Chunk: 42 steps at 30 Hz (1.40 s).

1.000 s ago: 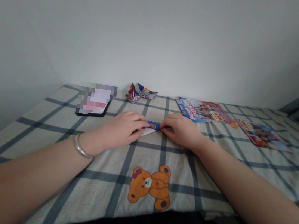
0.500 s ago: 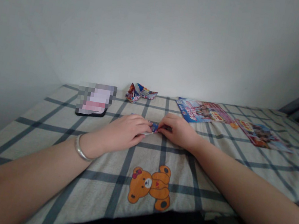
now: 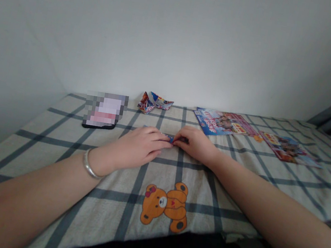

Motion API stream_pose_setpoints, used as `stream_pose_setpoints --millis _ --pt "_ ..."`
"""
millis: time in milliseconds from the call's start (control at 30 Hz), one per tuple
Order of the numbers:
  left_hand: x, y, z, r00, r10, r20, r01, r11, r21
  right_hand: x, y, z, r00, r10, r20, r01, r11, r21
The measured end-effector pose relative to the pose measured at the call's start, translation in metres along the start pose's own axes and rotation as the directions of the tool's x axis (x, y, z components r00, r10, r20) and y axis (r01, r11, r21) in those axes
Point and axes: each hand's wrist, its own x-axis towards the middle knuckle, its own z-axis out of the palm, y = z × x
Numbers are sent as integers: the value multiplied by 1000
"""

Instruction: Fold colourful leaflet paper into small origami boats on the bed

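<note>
A small piece of folded printed paper [image 3: 171, 140] lies on the cloth between my hands, mostly hidden beneath the fingers. My left hand [image 3: 136, 146] rests over its left part, palm down, with the fingers stretched out flat. The thumb of that hand lies on the cloth side nearer to me. At the paper's right end, my right hand [image 3: 194, 143] has thumb and fingertips closed in a pinch on it. A silver bangle [image 3: 91, 164] circles my left wrist.
A checked cloth [image 3: 106, 219] with a printed bear [image 3: 166, 206] covers the surface. Toward the wall sit a phone [image 3: 105, 110], a folded paper shape [image 3: 155, 103], a printed leaflet [image 3: 218, 123] and another leaflet [image 3: 289, 148] to its right.
My left fingertips have slid slightly right along the paper, closer to my right fingertips. Less of the printed paper shows between the hands.
</note>
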Motion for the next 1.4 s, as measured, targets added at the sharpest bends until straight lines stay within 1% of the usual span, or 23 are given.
stream_pose_setpoints --millis 133,233,400,567,700,867,1000,1133,1400 --pt "0 2 0 1000 -24 3 24 1000 13 -1 3 3 994 -20 -104 1 984 -176" --pt "0 5 1 999 -36 1 36 999 9 -3 8 6 990 -6 -140 -25 975 -220" --pt "0 7 1 998 -52 19 52 999 -1 -5 11 11 995 38 -91 -56 977 -208" --pt "3 8 -1 998 -62 26 63 998 -15 -6 6 9 997 71 3 -69 979 -192" --pt "5 11 -2 998 -64 9 64 998 2 -5 2 9 987 150 60 -135 971 -196" --pt "7 11 -3 998 -60 16 60 998 0 -4 -2 11 970 230 81 -206 952 -228" --pt "8 11 -4 998 -63 24 63 998 5 -3 1 12 962 254 101 -231 952 -199" --pt "7 11 -5 998 -57 26 57 998 8 -4 7 11 957 275 95 -255 950 -180" --pt "4 6 -3 998 -30 47 31 999 -20 -4 13 4 939 330 101 -310 935 -173"
